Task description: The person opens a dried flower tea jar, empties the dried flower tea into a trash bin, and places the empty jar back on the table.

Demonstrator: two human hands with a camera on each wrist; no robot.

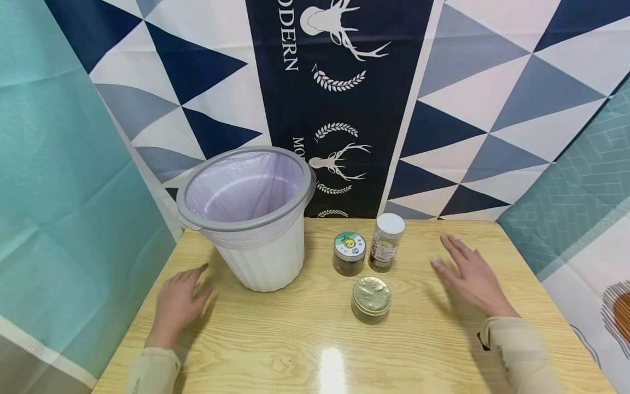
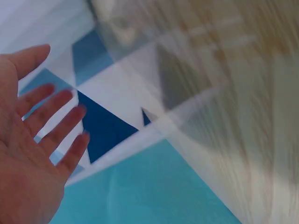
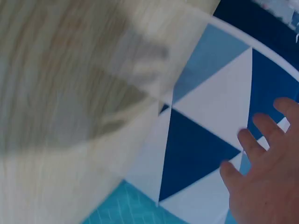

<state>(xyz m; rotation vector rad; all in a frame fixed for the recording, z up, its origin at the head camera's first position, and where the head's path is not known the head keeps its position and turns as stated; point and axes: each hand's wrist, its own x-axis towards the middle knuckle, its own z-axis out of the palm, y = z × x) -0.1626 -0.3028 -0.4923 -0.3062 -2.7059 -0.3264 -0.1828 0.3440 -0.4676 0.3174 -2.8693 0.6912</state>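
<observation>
My left hand (image 1: 181,301) is held over the left side of the wooden table, its fingers spread and holding nothing. Just beyond it stands a white trash bin (image 1: 268,254) with a grey rim and a pale purple liner. On the right, my right hand (image 1: 470,276) hovers with fingers extended, nothing in it. Nearest to that hand is a clear jar with a white lid (image 1: 389,241). Beside the jar sits a short round tin with a green and white picture lid (image 1: 349,251). A gold-topped round tin (image 1: 371,300) stands closer to me.
The light wooden table (image 1: 275,350) ends at a patterned cloth backdrop (image 1: 339,109) behind the bin and jars. A teal cloth (image 1: 83,191) hangs along the left side, and another patterned cloth (image 1: 571,191) borders the right edge.
</observation>
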